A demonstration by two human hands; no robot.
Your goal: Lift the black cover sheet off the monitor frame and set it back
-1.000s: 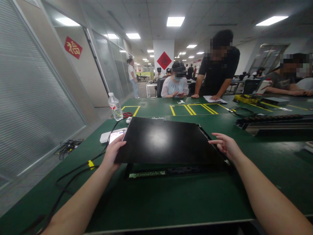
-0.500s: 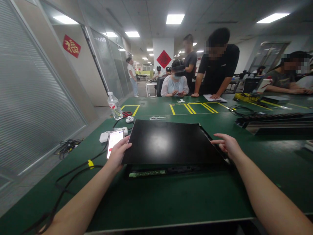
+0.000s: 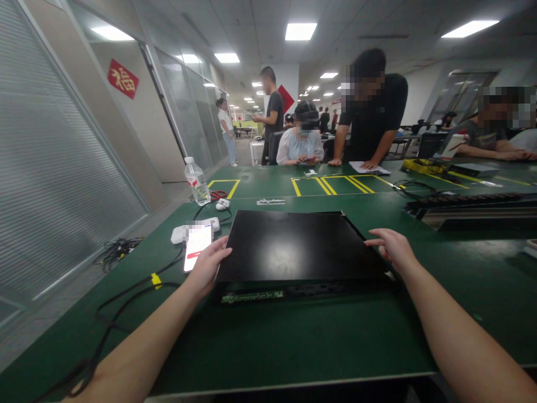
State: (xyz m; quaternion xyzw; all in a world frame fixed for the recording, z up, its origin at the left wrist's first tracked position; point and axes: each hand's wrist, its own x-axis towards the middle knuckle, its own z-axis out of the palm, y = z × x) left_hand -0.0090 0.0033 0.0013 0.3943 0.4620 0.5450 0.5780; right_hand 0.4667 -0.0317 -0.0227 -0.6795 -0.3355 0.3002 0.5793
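Observation:
A flat black display panel (image 3: 289, 246) lies over a dark frame on the green table, its surface reflecting a patch of light. My left hand (image 3: 207, 263) grips the panel's left edge, thumb on top and the other fingers partly hidden. At the right edge is my right hand (image 3: 391, 251), with its index finger stretched out and fingertips at the frame's side; nothing is held in it. Below the panel's near edge, a green circuit board strip (image 3: 251, 296) shows in the frame. A lit phone (image 3: 198, 246) lies just beyond my left hand.
A water bottle (image 3: 197, 182), red-handled scissors (image 3: 218, 196) and a white mouse (image 3: 222, 204) stand or lie at the back left. Black cable (image 3: 121, 296) runs along the left side. Long dark metal parts (image 3: 470, 212) lie right. Several people are around the table's far side.
The panel's far edge has come down and the panel has shifted slightly right with my left hand. My right hand has barely moved. A standing person in the background has walked left.

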